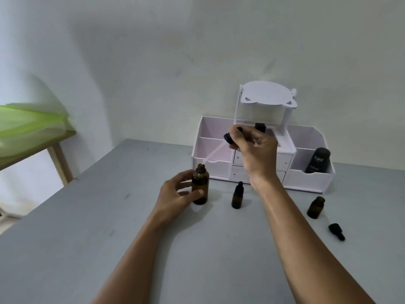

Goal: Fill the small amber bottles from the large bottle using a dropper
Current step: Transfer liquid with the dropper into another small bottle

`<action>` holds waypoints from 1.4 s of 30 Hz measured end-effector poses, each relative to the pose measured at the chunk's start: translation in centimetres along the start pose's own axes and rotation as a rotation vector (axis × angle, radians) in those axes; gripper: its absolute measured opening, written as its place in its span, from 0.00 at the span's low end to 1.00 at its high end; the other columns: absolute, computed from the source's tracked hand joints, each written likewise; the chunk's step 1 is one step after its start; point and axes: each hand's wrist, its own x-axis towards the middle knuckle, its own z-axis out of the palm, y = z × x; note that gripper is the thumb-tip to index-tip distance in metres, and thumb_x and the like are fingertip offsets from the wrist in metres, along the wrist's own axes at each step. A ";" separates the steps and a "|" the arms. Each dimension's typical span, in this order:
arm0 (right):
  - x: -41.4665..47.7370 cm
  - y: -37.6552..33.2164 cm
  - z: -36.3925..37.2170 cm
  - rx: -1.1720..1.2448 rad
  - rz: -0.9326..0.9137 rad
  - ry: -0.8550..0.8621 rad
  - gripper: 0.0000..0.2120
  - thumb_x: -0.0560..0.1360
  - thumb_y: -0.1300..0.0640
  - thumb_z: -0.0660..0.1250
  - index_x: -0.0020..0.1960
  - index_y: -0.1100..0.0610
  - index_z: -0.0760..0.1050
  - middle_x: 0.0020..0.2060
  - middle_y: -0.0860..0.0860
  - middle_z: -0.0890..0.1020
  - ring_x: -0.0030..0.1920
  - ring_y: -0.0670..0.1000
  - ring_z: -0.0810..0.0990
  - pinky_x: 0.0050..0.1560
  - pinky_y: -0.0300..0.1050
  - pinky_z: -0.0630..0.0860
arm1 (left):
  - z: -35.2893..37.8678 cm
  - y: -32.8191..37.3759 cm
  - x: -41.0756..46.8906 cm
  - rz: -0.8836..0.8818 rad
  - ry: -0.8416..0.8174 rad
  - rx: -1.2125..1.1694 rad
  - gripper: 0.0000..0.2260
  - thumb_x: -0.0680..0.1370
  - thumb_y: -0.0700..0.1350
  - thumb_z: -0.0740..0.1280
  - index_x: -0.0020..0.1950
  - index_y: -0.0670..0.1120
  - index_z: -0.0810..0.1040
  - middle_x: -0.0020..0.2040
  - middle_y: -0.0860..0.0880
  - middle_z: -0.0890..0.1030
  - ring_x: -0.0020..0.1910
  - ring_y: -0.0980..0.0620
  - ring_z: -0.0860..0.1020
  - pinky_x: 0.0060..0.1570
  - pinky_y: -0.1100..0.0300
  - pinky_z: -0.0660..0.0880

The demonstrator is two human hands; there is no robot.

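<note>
Your left hand [173, 196] curls round the large bottle [199, 190] on the counter [109, 238]; your right hand [256, 150] pinches the dropper [228, 138], tip at that bottle's mouth. You seem mid-draw: the capped small bottle [237, 197] may be done, the open small bottle [315, 207] probably awaits filling

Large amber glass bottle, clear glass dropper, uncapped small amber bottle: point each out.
Large amber glass bottle [202, 185]: head view, mid body.
Clear glass dropper [215, 153]: head view, middle of pipette.
Uncapped small amber bottle [315, 207]: head view, mid body.

Just one view, worn on the head, wide-angle, facing forward and down: right hand [255, 153] close at centre, table [87, 238] beneath it, wall [153, 51] beyond.
</note>
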 end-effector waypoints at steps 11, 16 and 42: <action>0.0 0.7 1.8 -0.188 -0.124 -0.185 0.03 0.76 0.58 0.73 0.49 0.56 0.84 0.38 0.47 0.86 0.40 0.44 0.86 0.45 0.38 0.80 | 0.0 -0.1 0.1 0.017 -0.030 0.020 0.20 0.74 0.37 0.74 0.65 0.49 0.80 0.53 0.53 0.86 0.52 0.60 0.84 0.47 0.70 0.77; -0.6 2.9 2.3 -0.349 -0.067 -0.302 0.07 0.75 0.55 0.73 0.51 0.57 0.85 0.42 0.49 0.87 0.43 0.44 0.86 0.49 0.36 0.81 | 0.1 -0.3 0.3 0.014 -0.030 0.032 0.21 0.74 0.38 0.75 0.66 0.49 0.80 0.54 0.52 0.86 0.53 0.58 0.84 0.49 0.68 0.78; -1.6 4.0 2.9 -0.496 -0.032 -0.343 0.05 0.75 0.57 0.74 0.47 0.57 0.85 0.41 0.49 0.86 0.40 0.41 0.83 0.43 0.26 0.76 | -0.1 -0.7 0.4 0.021 -0.039 0.016 0.20 0.74 0.39 0.75 0.66 0.48 0.80 0.55 0.51 0.86 0.53 0.55 0.84 0.53 0.62 0.80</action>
